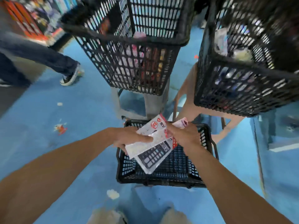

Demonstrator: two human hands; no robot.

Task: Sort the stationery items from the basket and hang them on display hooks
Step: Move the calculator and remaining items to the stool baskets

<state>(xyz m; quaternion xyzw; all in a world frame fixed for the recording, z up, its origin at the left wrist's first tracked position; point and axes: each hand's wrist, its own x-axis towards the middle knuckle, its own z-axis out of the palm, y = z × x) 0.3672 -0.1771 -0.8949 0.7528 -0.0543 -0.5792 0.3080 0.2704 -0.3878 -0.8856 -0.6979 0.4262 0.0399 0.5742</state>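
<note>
Shows black open-grid mesh on the low basket [161, 181], the middle raised basket [142, 75] and the right raised basket [234, 94], over a bright blue floor [72, 110] flecked white and red. Shows a dark calculator [153, 156] with pale keys, a white card [155, 125] printed red, a pink packet [182, 122], dark blue trousers [48, 54], a black white-soled shoe [68, 79].

a shop. shelves [30, 16] of bright boxed goods top left, blurred. black plastic shopping baskets [137, 65] raised on stools, crammed with packaged items. another basket [126, 167] on the blue floor [80, 110]. sealed retail packs [152, 152] with printed header cards, one a calculator. a passer-by [48, 57] walks the aisle.
</note>
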